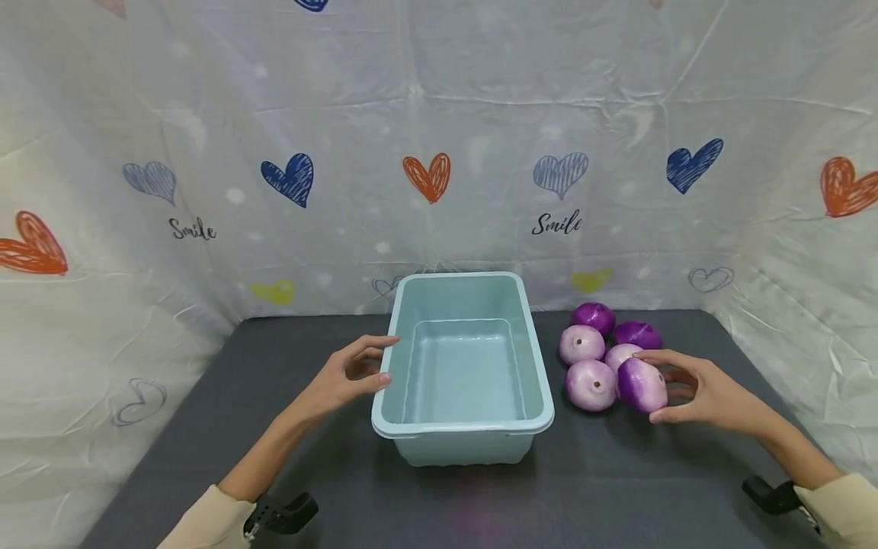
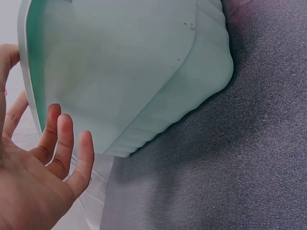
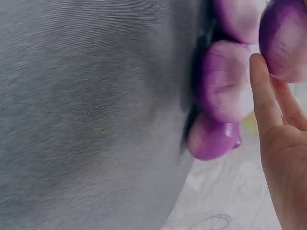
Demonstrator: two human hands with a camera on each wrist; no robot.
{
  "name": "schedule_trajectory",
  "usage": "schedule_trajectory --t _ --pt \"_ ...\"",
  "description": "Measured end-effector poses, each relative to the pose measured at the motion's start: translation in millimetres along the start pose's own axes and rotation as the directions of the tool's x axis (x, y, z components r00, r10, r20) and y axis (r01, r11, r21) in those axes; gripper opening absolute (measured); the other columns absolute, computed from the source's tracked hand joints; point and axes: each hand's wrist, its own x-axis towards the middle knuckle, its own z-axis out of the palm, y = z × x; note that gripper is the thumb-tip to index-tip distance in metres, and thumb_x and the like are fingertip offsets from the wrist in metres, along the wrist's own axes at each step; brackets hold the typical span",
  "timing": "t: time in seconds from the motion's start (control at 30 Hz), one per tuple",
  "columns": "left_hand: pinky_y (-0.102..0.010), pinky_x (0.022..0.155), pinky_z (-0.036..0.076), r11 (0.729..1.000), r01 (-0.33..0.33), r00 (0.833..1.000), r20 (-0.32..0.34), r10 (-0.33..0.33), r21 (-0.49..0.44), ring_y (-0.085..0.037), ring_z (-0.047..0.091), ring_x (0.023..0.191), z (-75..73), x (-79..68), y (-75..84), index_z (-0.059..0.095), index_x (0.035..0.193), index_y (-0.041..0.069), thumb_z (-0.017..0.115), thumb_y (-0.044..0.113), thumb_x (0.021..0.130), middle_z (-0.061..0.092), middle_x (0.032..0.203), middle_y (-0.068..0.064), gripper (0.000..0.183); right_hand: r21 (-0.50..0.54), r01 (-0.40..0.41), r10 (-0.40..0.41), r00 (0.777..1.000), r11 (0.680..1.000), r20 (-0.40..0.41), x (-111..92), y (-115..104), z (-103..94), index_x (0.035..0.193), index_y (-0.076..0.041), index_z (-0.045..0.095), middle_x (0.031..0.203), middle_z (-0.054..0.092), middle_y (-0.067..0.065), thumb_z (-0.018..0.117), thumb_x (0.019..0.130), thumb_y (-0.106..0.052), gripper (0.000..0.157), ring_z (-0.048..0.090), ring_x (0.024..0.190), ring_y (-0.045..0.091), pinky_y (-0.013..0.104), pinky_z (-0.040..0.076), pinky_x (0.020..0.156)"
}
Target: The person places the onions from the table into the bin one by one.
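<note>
A pale blue-green plastic basin (image 1: 463, 428) stands in the middle of the table, with nothing in it. At its left rim is my left hand (image 1: 353, 371), index fingertip and thumb touching the edge, the other fingers loosely bent beside the outer wall. In the left wrist view those fingers (image 2: 62, 148) stand apart from the basin's side (image 2: 129, 62). My right hand (image 1: 706, 393) holds a purple-and-white red onion (image 1: 642, 386) between thumb and fingers. In the right wrist view this onion (image 3: 288, 43) appears above the others, partly cut off by the frame.
Several more red onions (image 1: 591, 385) cluster right of the basin, close to the held one. A dark grey cloth (image 1: 329, 473) covers the table. Behind and at both sides hangs a white curtain (image 1: 480, 137) printed with hearts. Each wrist wears a black band (image 1: 281, 515).
</note>
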Motion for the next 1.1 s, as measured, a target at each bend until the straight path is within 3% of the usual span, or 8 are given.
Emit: schedule_trajectory --t 0.17,0.37,0.67,0.9,1.1 --pt "-0.040 0.082 0.055 1.000 -0.002 1.000 0.001 0.002 0.000 -0.038 0.064 0.098 1.0 0.3 0.9 0.050 0.148 0.005 0.068 0.007 0.098 0.059 0.127 -0.021 0.054 0.042 0.029 -0.027 0.998 0.999 -0.049 10.6 -4.7 -3.4 0.149 0.003 0.044 0.145 0.051 -0.003 0.079 0.081 0.013 0.077 0.060 0.118 0.012 0.033 0.056 0.084" --pt "-0.039 0.082 0.055 1.000 0.005 1.000 0.002 -0.005 0.005 -0.037 0.064 0.097 1.3 0.0 2.7 0.050 0.149 0.004 0.068 0.007 0.098 0.060 0.125 -0.022 0.054 0.045 0.010 -0.007 0.996 0.999 -0.088 22.4 -9.6 -2.6 0.149 -0.001 0.046 0.143 0.052 0.002 0.080 0.082 0.012 0.076 0.058 0.120 0.012 0.033 0.056 0.084" --pt "-0.040 0.082 0.055 1.000 0.023 1.000 -0.004 -0.023 -0.003 -0.042 0.063 0.098 0.8 -1.2 1.2 0.051 0.149 0.007 0.069 0.008 0.097 0.059 0.128 -0.023 0.054 0.064 -0.003 0.010 0.994 0.998 -0.110 37.3 -15.1 2.2 0.149 -0.002 0.046 0.141 0.052 0.003 0.078 0.084 0.011 0.073 0.059 0.118 0.015 0.033 0.055 0.086" --pt "-0.042 0.085 0.055 0.999 0.029 1.000 -0.005 -0.029 -0.020 -0.037 0.065 0.102 1.5 -0.1 -0.7 0.051 0.149 0.008 0.069 0.009 0.098 0.059 0.130 -0.022 0.054 0.049 -0.033 0.040 0.990 0.998 -0.136 50.1 -19.5 6.8 0.150 -0.004 0.047 0.143 0.051 0.006 0.078 0.087 0.006 0.071 0.057 0.119 0.016 0.028 0.051 0.091" --pt "-0.042 0.083 0.055 0.999 0.027 1.000 -0.006 -0.027 -0.021 -0.039 0.064 0.100 0.7 -0.6 -1.9 0.052 0.148 0.009 0.069 0.010 0.098 0.059 0.129 -0.022 0.054 0.073 -0.031 0.041 0.989 0.997 -0.142 63.2 -23.0 12.3 0.149 -0.003 0.047 0.143 0.051 0.009 0.079 0.085 0.006 0.073 0.056 0.121 0.020 0.028 0.050 0.093"
